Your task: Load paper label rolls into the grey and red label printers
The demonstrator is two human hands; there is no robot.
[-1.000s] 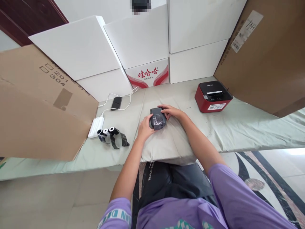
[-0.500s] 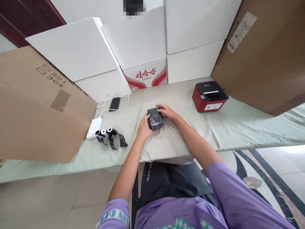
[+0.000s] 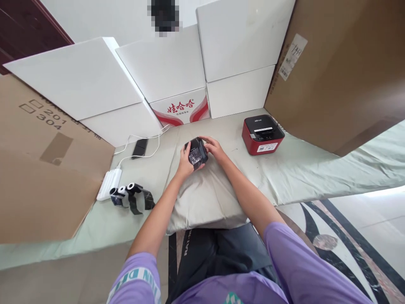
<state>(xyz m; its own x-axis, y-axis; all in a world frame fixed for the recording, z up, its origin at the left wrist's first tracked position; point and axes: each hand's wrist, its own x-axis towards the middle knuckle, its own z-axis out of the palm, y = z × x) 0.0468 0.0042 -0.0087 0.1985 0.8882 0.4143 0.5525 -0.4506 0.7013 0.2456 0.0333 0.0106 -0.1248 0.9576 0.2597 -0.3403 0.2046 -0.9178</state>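
Observation:
My left hand (image 3: 186, 163) is closed around the left side of a small black portable printer (image 3: 196, 154), its thumb lying over the top. The printer is tilted, and a shiny dark panel on it faces me. On its right side, my right hand (image 3: 215, 148) has its fingers bent against the far edge and the side. Part of the right fingertips is hidden behind the printer. To the left lie several small paper rolls (image 3: 130, 188) with black strips unrolled from them.
A red and black desktop printer (image 3: 263, 135) stands at the right. Left are a dark phone (image 3: 139, 148), a white power strip (image 3: 109, 184) and a white cable (image 3: 139, 158). White boxes (image 3: 164, 67) line the back; cardboard panels (image 3: 316, 84) flank both sides. The cloth-covered table's front edge is near me.
The portable printer has gone from lying nearly flat to tilted in my hands. My left thumb has moved farther over its top. The whole view has shifted.

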